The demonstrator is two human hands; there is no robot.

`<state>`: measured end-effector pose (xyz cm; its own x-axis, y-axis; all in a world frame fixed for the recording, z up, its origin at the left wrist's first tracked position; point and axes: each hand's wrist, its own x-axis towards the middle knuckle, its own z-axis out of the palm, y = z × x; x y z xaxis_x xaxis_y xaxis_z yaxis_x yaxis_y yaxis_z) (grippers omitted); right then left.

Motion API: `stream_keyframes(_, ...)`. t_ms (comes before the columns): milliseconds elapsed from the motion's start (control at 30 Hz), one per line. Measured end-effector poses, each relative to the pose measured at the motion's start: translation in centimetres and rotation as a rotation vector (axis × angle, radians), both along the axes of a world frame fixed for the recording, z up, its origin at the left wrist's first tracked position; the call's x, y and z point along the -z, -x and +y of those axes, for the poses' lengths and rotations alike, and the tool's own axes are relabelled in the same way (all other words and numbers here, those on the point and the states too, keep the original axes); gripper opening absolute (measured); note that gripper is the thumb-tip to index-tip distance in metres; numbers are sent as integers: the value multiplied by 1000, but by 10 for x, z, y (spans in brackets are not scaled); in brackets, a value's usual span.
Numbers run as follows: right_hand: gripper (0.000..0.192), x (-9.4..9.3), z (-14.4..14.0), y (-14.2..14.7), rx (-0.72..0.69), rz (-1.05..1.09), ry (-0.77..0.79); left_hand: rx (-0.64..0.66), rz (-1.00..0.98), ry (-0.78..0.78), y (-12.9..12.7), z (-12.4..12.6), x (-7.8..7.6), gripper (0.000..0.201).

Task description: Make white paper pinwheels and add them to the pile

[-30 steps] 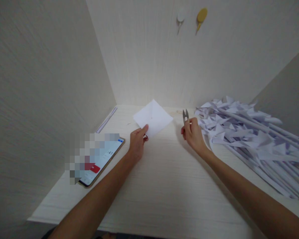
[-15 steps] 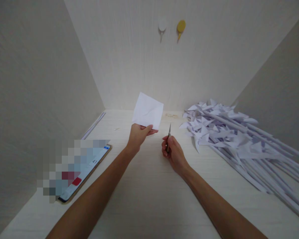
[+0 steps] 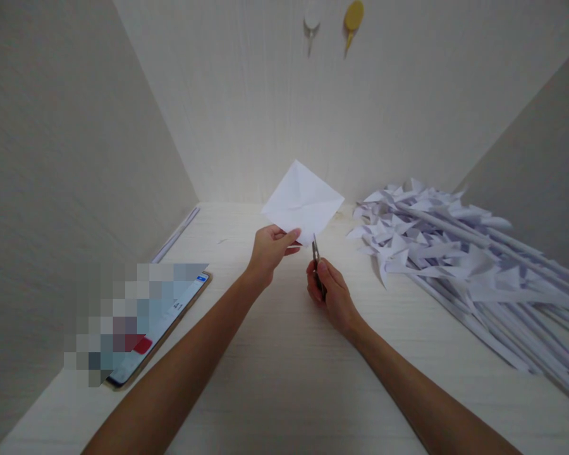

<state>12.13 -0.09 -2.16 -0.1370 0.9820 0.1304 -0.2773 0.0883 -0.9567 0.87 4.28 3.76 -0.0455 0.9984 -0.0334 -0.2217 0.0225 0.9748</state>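
Pinched by its lower left edge, a square sheet of white paper (image 3: pixel 303 199) with crease lines is held up by my left hand (image 3: pixel 269 253), one corner pointing upward. My right hand (image 3: pixel 330 291) is closed around the handles of a small pair of scissors (image 3: pixel 317 259). The scissors point upward with their blades slightly apart, and the tips are right at the paper's lower corner. Whether the blades touch the paper I cannot tell.
White paper pinwheels (image 3: pixel 403 234) with rolled paper sticks (image 3: pixel 507 322) lie piled on the right. A phone (image 3: pixel 171 325), partly blurred out, lies at left. Behind it a thin paper stick (image 3: pixel 175 235) rests along the wall. Two hooks, one yellow (image 3: pixel 354 18), hang on the back wall.
My left hand has turned the paper so a corner now points down, and shifted it right toward the scissors. The scissors' blades have parted. The camera view has tilted down slightly.
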Motion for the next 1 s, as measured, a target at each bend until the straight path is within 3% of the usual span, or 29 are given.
stream_keyframes(567,32,-3,-3,-3,19,-176,-65,45,-32,16,-6,-2,3,5)
stream_keyframes(1000,32,-5,-5,-3,27,-201,-57,4,-41,23,-8,-4,3,3)
